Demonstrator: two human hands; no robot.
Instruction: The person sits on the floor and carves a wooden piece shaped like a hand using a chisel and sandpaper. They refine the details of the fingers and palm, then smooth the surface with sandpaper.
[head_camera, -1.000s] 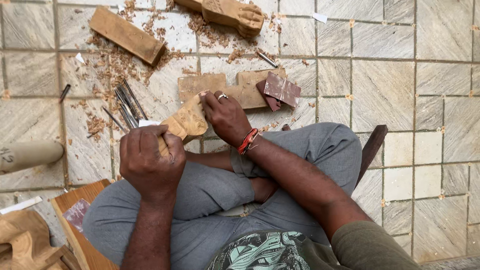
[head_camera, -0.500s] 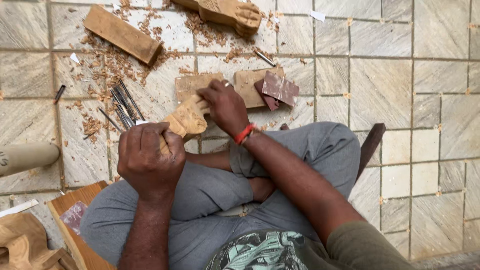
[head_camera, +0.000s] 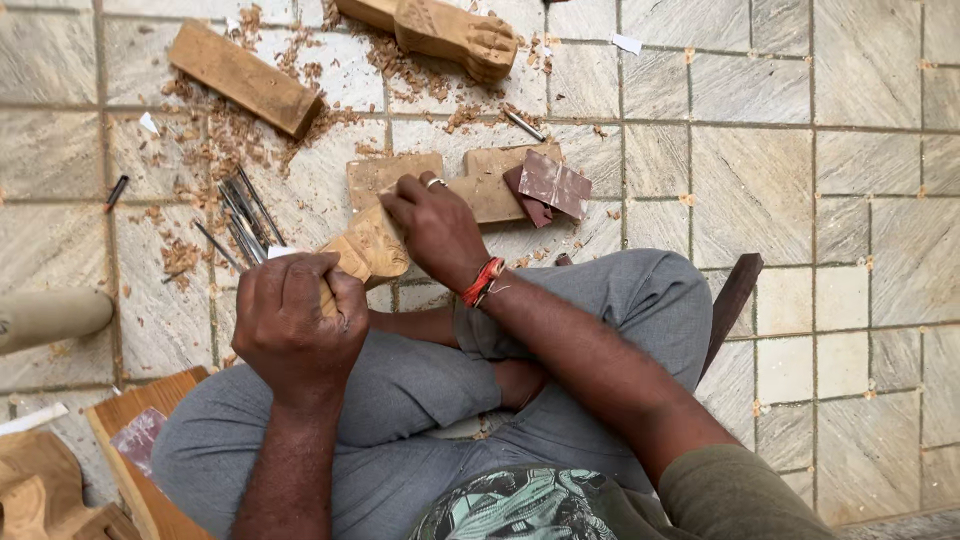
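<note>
A pale carved wooden piece lies across my lap, pointing away toward the floor. My left hand is clenched around its near end. My right hand, with a ring and a red wrist band, is curled over its far end and presses on it. What lies under the right palm is hidden. Two flat wooden blocks sit on the tiles just beyond the right hand. Dark reddish sheets of sandpaper rest on one of them.
Several thin metal chisels lie left of the piece among wood shavings. A long wooden block and a carved wooden leg lie farther off. Wooden boards are at lower left, a dark plank by my knee.
My right hand slid a little away along the carved piece and then back again. The left hand kept its grip in place.
</note>
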